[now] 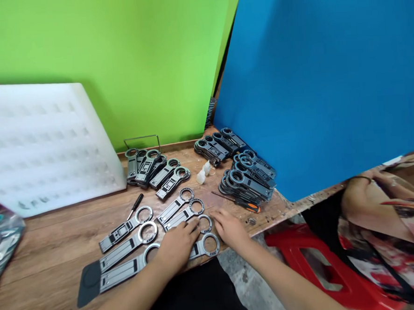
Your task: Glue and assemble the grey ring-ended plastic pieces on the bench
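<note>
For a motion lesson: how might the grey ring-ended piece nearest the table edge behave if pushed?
The grey ring-ended piece probably slides rather than rolls, since it lies flat. It looks stiff, its ring keeping a round outline. Pushed outward, it might tip off, being close to the edge of the wooden table.

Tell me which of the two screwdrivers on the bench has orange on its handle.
The screwdriver nearer the right hand, by the stacked dark ringed parts. The other screwdriver, near the white board, shows only black on its handle.
</note>
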Available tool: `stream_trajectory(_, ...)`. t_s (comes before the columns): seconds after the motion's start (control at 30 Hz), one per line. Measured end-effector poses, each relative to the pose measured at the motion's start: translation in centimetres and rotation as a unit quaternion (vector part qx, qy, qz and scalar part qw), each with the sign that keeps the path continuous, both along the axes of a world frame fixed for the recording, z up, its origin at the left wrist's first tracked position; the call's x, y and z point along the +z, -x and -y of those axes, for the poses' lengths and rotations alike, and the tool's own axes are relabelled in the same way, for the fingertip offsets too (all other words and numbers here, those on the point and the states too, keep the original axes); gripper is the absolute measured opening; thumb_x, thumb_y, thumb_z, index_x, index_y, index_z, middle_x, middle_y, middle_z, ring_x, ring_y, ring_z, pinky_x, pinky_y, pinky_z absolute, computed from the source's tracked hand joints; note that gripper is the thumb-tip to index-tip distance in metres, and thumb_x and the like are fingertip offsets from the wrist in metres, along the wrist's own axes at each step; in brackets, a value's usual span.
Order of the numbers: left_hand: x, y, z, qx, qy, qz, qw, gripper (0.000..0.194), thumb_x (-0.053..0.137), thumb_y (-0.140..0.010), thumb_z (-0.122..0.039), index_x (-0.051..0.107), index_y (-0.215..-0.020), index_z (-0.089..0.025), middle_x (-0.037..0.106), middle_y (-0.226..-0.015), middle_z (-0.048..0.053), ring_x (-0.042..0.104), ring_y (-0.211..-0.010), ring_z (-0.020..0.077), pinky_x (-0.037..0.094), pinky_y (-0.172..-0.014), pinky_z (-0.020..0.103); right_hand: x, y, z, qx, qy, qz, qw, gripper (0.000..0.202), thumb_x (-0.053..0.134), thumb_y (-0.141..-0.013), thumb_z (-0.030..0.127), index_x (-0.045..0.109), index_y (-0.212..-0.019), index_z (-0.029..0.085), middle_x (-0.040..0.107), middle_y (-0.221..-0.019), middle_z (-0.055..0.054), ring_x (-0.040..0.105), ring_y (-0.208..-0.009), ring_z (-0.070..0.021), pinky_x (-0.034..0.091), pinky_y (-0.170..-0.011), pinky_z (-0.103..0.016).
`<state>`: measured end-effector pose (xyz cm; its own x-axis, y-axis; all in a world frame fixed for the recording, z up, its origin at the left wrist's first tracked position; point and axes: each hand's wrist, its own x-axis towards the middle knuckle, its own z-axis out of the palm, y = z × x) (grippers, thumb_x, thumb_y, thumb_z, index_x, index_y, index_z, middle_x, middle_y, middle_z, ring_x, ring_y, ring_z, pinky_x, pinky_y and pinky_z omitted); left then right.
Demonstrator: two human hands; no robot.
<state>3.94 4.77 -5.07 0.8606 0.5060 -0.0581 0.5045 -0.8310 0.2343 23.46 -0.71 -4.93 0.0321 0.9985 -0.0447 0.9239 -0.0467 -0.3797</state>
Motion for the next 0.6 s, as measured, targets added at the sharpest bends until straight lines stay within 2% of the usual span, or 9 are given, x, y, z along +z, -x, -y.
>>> stream_trajectory(0.13,0.7,-0.8,0.1,-0.008,0.027,-0.014,1.000,0.044,0.038,-0.081,-0.007,0.056,-0.120,-0.018,0.052,-0.134,0.008,0.053,-0.108,0.0261,0.042,-0.090,0.039,-0.3,-0.6,1.9,0.090,-0.010,0.050,0.995,0.032,0.047,-0.088,0.021,0.060,-0.117,0.022,0.059,-0.118,-0.008,0.050,-0.111,-0.0223,0.039,-0.096,-0.035)
stream_trajectory(0.23,1.6,-1.6,0.2,0.008,0.034,-0.024,0.999,0.042,0.037,-0.081,-0.007,0.057,-0.117,-0.016,0.057,-0.126,0.011,0.055,-0.104,0.0264,0.042,-0.089,0.040,-0.2,-0.6,1.8,0.104,-0.022,0.046,0.993,0.032,0.048,-0.087,0.020,0.060,-0.116,0.021,0.059,-0.119,-0.009,0.049,-0.112,-0.0226,0.038,-0.097,-0.037)
stream_trajectory(0.4,1.9,-1.7,0.1,0.021,0.043,-0.006,0.999,0.043,0.039,-0.080,-0.006,0.055,-0.118,-0.017,0.063,-0.116,0.010,0.058,-0.100,0.0250,0.043,-0.089,0.039,-0.3,-1.3,0.6,0.076,-0.007,-0.039,0.996,0.034,0.047,-0.080,0.009,0.066,-0.105,0.022,0.065,-0.109,-0.005,0.057,-0.102,-0.0178,0.042,-0.093,-0.030)
stream_trajectory(0.53,1.3,-0.7,0.1,0.047,0.056,0.023,0.997,0.043,0.038,-0.085,-0.011,0.049,-0.125,-0.020,0.053,-0.131,0.008,0.052,-0.111,0.0230,0.040,-0.094,0.037,-0.6,-1.6,0.4,-0.002,-0.026,-0.085,0.996,0.033,0.043,-0.084,0.013,0.064,-0.109,0.019,0.067,-0.108,-0.006,0.060,-0.099,-0.0188,0.044,-0.091,-0.032)
stream_trajectory(0.6,1.2,-0.3,0.2,0.075,0.055,0.027,0.995,0.038,0.036,-0.088,-0.017,0.050,-0.123,-0.020,0.053,-0.130,0.009,0.052,-0.111,0.0246,0.041,-0.093,0.039,-0.5,-1.6,0.4,-0.021,-0.027,-0.095,0.995,0.031,0.044,-0.085,0.015,0.064,-0.107,0.019,0.067,-0.106,-0.006,0.061,-0.098,-0.0194,0.045,-0.090,-0.032)
